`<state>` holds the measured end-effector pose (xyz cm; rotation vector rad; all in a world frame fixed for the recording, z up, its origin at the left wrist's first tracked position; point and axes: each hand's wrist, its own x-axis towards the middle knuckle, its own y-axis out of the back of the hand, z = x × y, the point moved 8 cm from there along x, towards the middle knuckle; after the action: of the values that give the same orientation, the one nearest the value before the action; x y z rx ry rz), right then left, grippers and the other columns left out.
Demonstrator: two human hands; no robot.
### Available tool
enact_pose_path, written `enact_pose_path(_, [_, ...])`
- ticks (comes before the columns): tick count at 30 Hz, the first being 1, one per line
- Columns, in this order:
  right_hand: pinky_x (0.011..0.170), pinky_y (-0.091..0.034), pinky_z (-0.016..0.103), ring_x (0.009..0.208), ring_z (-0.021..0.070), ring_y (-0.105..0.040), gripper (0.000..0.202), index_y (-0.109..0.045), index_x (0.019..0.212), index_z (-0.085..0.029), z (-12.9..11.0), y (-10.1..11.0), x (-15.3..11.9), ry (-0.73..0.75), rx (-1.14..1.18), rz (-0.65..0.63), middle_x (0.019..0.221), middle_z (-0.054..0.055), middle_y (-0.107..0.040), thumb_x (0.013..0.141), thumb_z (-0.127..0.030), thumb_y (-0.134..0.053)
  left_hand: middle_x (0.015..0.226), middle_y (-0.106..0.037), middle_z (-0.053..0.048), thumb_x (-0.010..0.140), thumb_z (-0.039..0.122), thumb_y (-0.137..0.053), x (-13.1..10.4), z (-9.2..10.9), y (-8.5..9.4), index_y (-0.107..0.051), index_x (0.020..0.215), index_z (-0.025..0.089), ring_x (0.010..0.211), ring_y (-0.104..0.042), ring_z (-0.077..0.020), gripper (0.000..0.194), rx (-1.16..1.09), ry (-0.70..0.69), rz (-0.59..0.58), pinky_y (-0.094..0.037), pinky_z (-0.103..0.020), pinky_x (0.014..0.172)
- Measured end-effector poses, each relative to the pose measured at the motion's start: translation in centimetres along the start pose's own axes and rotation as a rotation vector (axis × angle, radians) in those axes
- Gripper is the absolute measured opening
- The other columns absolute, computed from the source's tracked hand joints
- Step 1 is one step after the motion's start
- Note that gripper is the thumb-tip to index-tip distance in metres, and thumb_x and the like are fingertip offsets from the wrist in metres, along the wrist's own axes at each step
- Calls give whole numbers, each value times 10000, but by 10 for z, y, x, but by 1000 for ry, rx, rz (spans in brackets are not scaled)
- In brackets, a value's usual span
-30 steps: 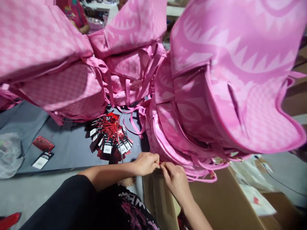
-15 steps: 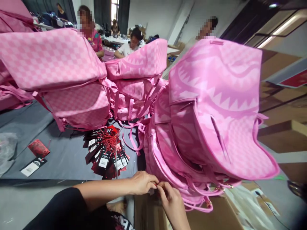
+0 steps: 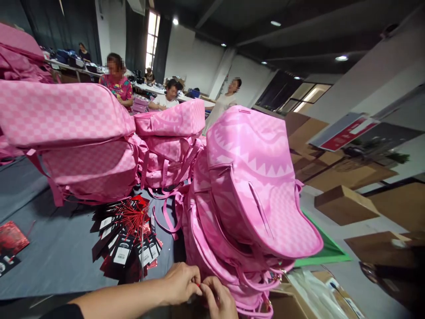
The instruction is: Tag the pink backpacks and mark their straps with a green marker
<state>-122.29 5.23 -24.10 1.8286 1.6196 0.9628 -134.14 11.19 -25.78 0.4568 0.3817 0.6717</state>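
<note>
L hand (image 3: pixel 184 281) & R hand (image 3: pixel 219 299) meet just in front of the shark-mouth backpack stack (image 3: pixel 245 177), fingertips v. close; both pinched closed on red cord (image 3: pixel 198 285), which sits betw. thumbs & index fingers. Only a speck of cord shows, rest hidden by fingers; can't tell if anything hangs off it. R hand cut off at bottom edge. Stack's lowest bag partly behind R hand.

R of stack's base: clear plastic (image 3: pixel 307 288), partly cut off. L of stack, on grey tablecloth (image 3: pixel 59 261): hang-tag bunch (image 3: pixel 122 252), fanned, black/red w/ white barcode labels, print too small to read. Farther L, loose red tag (image 3: pixel 12 237) + black tag (image 3: pixel 7 263), edges cut off.

Beyond the bunch, L of stack: checkered backpack pile (image 3: pixel 73 115); betw. the two, smaller pink pile (image 3: pixel 169 146). Well R of stack: green sheet (image 3: pixel 328 248), cardboard box (image 3: pixel 345 206). Behind stack: co-worker in pale top (image 3: pixel 221 108), lower body blocked by bags.
</note>
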Motion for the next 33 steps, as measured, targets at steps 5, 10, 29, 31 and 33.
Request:
enact_pose_path(5, [607, -495, 249, 614, 174, -619, 404, -635, 748, -208, -2, 3, 1, -9, 30, 6, 685, 27, -649, 964, -500, -456, 821, -746, 5, 849, 293, -627, 0, 2, 1, -713, 857, 222, 817, -691, -167, 112, 28, -6, 7, -478, -242, 760])
enact_pose_path(10, [569, -504, 248, 618, 189, -621, 453, -636, 715, -206, -3, 10, 2, -76, 136, 54, 671, 38, -644, 922, -583, -490, 795, -742, 14, 876, 253, -576, 1, 2, -11, -707, 920, 215, 774, -698, -136, 143, -95, -14, -79, -478, -203, 698])
enact_pose_path(29, [578, -512, 242, 619, 179, -613, 432, -620, 732, -186, -6, 16, -4, -125, 292, 66, 675, 39, -631, 899, -574, -525, 825, -743, 1, 884, 263, -568, -4, 12, -11, -708, 891, 204, 794, -684, -143, 152, -43, -42, 15, -476, -228, 752])
enact_pose_path(31, [579, -513, 243, 621, 179, -615, 436, -624, 733, -185, -7, 18, -4, -130, 296, 72, 677, 41, -634, 891, -581, -532, 868, -749, -2, 844, 304, -645, -6, 12, -4, -706, 893, 206, 821, -679, -154, 126, 19, -40, 95, -471, -229, 768])
enact_pose_path(33, [588, -515, 242, 629, 178, -620, 422, -629, 756, -182, -6, 17, -5, -145, 311, 64, 688, 40, -639, 890, -572, -539, 849, -746, 18, 862, 283, -629, -7, 13, -8, -700, 978, 220, 793, -680, -130, 150, -7, -45, 39, -469, -198, 731])
